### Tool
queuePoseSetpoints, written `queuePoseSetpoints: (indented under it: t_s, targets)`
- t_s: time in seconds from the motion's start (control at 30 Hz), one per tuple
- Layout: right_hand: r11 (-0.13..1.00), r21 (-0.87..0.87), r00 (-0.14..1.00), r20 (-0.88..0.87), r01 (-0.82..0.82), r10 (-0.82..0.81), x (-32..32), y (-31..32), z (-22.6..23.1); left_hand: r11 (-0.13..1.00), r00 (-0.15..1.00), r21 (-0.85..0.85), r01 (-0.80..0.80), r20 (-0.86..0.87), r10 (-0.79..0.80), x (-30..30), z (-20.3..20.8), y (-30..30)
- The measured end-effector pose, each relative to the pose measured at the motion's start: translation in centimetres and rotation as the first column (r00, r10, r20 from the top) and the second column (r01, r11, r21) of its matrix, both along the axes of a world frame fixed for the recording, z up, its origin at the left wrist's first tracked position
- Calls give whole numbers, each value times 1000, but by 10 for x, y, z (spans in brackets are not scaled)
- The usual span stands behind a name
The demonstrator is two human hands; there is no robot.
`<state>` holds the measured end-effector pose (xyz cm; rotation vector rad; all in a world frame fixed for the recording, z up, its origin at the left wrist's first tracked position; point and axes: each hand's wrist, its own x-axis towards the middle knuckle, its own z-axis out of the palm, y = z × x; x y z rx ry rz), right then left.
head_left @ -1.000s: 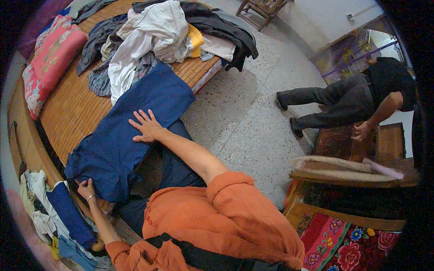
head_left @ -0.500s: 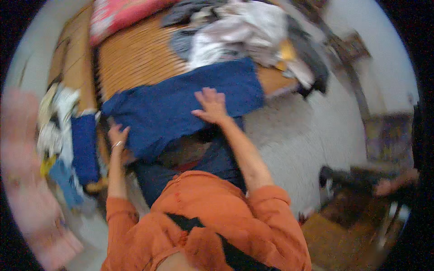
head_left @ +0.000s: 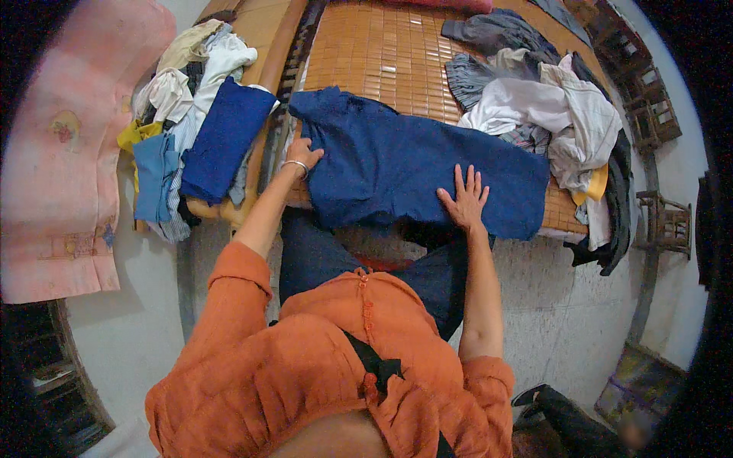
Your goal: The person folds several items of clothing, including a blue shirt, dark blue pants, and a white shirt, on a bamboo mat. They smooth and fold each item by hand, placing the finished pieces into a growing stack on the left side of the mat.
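A dark blue garment (head_left: 412,149) lies spread lengthwise across the near edge of the bed, its near side hanging over my knees. At its left end, my left hand (head_left: 302,155) pinches the edge, with the thumb on top and the other fingers partly hidden by cloth. Toward the garment's right end, my right hand (head_left: 466,200) rests flat on it, fingers spread and pointing away from me. Some wrinkles run through the cloth near the left end, while the right part looks smoother.
The bed has a slatted bamboo mat (head_left: 382,46). A heap of white and grey clothes (head_left: 527,107) covers its right side. On the left ledge lie a folded blue garment (head_left: 225,141) and a pile of other clothes (head_left: 202,61). Pink patterned fabric (head_left: 69,153) hangs farther left.
My view has turned left, shifting the bed to the right in the picture. My left hand has closed on the garment's edge. My right hand lies nearer the garment's right end, still flat.
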<state>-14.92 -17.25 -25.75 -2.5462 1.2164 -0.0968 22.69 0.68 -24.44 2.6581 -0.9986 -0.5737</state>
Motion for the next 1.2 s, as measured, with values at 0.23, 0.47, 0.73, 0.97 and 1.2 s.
queuePoseSetpoints:
  t_s: [0.23,0.47,0.73,0.97,1.2]
  targets:
    - [1000,-26,1000,25,-2,2,-2,-5,-1,879,971,-421,-222,-13,239,-17,-16,26]
    - [999,-48,1000,13,5,-4,-5,-5,-5,756,949,-583,-298,-270,165,-91,20,43]
    - [997,-75,995,95,-8,15,1,-1,2,946,599,-193,-260,-801,1,-126,15,84]
    - [769,97,736,388,-632,555,48,55,38,831,-66,-50,-554,-992,-103,-118,45,89]
    - [678,532,744,668,-507,32,43,60,24,499,-162,-275,-822,-726,-668,-126,81,11]
